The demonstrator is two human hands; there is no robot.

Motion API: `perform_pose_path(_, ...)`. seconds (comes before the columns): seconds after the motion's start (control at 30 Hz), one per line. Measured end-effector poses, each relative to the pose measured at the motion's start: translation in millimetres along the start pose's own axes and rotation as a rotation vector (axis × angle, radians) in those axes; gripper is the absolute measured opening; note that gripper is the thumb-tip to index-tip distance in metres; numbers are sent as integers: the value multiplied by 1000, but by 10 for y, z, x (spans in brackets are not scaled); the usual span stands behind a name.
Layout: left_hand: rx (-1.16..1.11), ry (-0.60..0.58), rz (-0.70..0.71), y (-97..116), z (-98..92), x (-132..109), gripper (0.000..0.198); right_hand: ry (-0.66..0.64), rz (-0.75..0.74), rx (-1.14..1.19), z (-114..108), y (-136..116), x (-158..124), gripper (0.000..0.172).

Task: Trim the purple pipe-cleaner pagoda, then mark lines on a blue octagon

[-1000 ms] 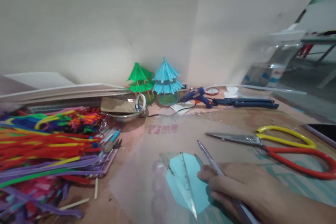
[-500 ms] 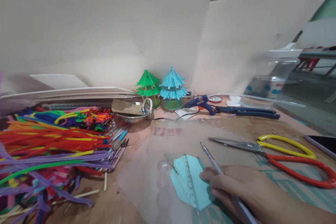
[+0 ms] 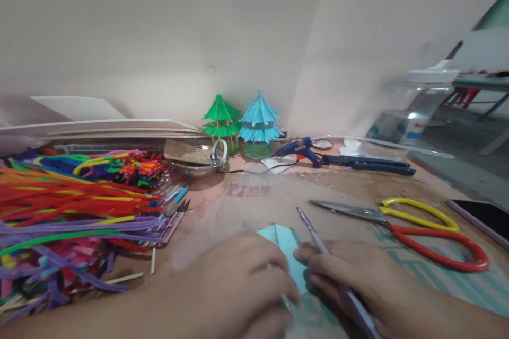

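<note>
My right hand [image 3: 350,275] is closed around a pen [image 3: 315,233] whose tip points away from me. Its fingertips touch or nearly touch the right edge of a light-blue, many-sided paper piece [image 3: 292,254]. My left hand [image 3: 246,286] is over the paper's left side, with its fingers bent downward and blurred. Part of a clear ruler [image 3: 274,230] shows on the paper above the left knuckles. The left hand hides the rest, so I cannot tell whether it grips the ruler. Large scissors [image 3: 387,222] with yellow and red handles lie beyond the right hand.
Coloured pipe cleaners [image 3: 79,198] are heaped at left, near small snips [image 3: 178,214] and a metal bowl [image 3: 199,169]. Green [image 3: 220,116] and blue [image 3: 259,122] pavilion models stand behind. A glue gun [image 3: 300,149], a phone [image 3: 479,217] and a clear jug [image 3: 427,100] are further right.
My left hand has come in from the lower left and now covers much of the paper and ruler. The right hand keeps the pen, and the view has shifted slightly.
</note>
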State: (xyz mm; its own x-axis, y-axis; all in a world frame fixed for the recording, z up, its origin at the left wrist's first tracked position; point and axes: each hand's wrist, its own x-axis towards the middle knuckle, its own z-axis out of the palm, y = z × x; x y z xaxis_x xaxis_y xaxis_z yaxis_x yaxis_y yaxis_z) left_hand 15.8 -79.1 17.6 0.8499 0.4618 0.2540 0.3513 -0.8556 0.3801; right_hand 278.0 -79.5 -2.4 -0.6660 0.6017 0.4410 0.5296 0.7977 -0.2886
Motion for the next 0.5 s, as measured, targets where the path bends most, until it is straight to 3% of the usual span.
perform_pose_path(0.1, 169, 92, -15, -190, -170, 142, 16, -6, -5, -23, 18, 36, -19, 15)
perform_pose_path(0.2, 289, 135, 2, -333, -142, 114, 20, -26, 4, -53, 10, 50, -28, 13)
perform_pose_path(0.37, 339, 105, 28, -423, -35, 66, 30, -17, -2, -52, -23, 49, -33, 15)
perform_pose_path(0.5, 313, -5, 57, -424, -50, 108, 35, 11, -22, -41, -36, 46, -26, 17)
